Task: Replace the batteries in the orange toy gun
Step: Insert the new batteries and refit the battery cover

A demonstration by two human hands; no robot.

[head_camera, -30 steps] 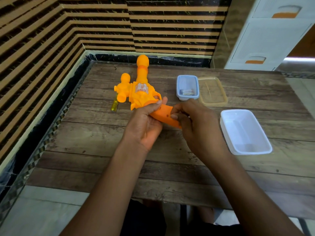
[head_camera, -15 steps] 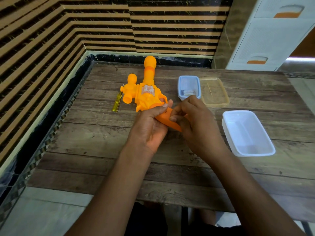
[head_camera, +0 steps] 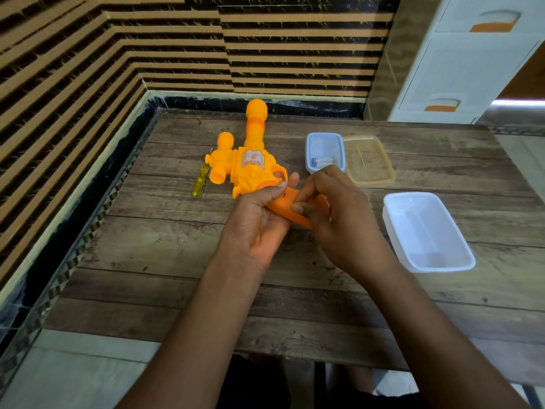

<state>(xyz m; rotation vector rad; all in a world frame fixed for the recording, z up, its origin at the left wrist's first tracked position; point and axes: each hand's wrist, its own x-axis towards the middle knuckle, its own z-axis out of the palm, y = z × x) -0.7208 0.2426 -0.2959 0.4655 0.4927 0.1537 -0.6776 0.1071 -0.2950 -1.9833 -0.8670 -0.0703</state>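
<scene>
I sit at a wood-plank table [head_camera: 177, 246] set into a corner of striped wall [head_camera: 88, 69], with a white cabinet [head_camera: 472, 69] far right. My left hand [head_camera: 256, 222] curls round the grip of the orange toy gun [head_camera: 252, 160]; my right hand [head_camera: 339, 219] pinches the grip's end. A yellow screwdriver [head_camera: 200, 183] lies just left of the gun. A blue tub [head_camera: 324, 149], an amber lid [head_camera: 368, 160] and a white tub [head_camera: 424, 231] sit to the right.

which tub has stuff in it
The blue tub, behind the right hand: small items lie inside. The white tub shows only its bare floor.
</scene>
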